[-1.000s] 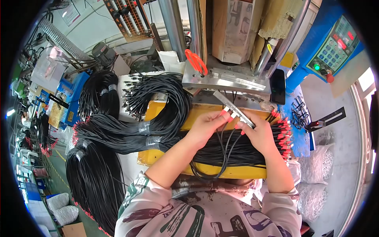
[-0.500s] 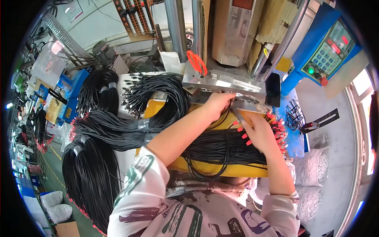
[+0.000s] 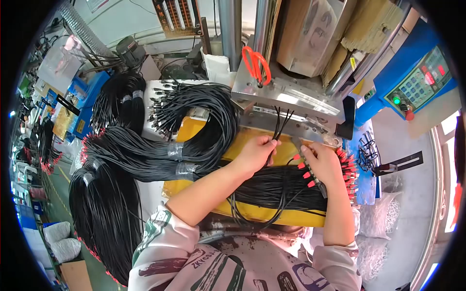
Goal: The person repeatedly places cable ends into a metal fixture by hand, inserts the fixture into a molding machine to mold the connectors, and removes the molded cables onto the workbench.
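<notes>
My left hand [image 3: 258,154] is closed on a few thin black cables [image 3: 278,127], whose bare ends stick up past the fingers toward the metal mold. My right hand [image 3: 321,166] is wrapped round a slim grey metal tool [image 3: 297,144]; its tip points up and left, and its exact kind is unclear. Under both hands a bundle of black cables [image 3: 264,186] with red-tipped ends [image 3: 348,169] lies across a yellow board [image 3: 250,207]. Just beyond them is the lower metal mold block [image 3: 272,122], below an upper metal plate [image 3: 286,97].
Orange-handled scissors [image 3: 257,65] stand at the upper plate. Taped black cable coils [image 3: 213,106] lie to the left, with more hanging bundles [image 3: 104,213]. At the right are a blue control panel [image 3: 420,82], a dark phone-like slab [image 3: 346,119] and small black pieces [image 3: 368,154].
My left hand has drawn back from the mold, bringing the cable ends up into the open. My right hand has moved slightly lower, still with the grey tool. The view has shifted a little.
</notes>
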